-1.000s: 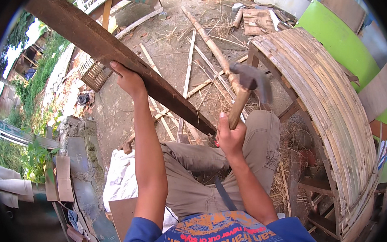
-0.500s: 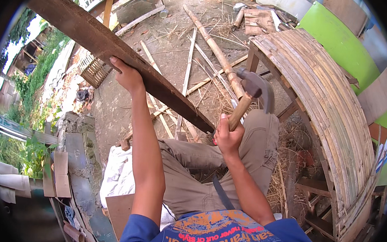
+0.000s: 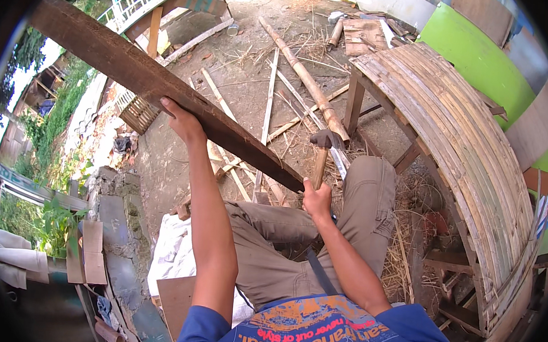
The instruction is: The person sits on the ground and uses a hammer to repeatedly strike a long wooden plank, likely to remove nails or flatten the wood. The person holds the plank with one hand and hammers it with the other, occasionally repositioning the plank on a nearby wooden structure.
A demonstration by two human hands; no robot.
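I see the left hand (image 3: 186, 127) holding a long brown wooden beam (image 3: 177, 91), the right hand (image 3: 318, 200) gripping a wooden-handled metal hammer (image 3: 321, 156) mid-frame; misaim could bruise fingers.

Barred diagonally from upper left to centre by the dark beam (image 3: 124, 58). Passable above the ground (image 3: 246, 59) at upper centre, over a low-lying bamboo pole (image 3: 303, 78). Hemmed in just right of centre by the hammer (image 3: 320, 161) and bent knee (image 3: 370, 183), at right by the slatted bamboo bench (image 3: 458, 132), at lower left by the block wall (image 3: 117, 224).
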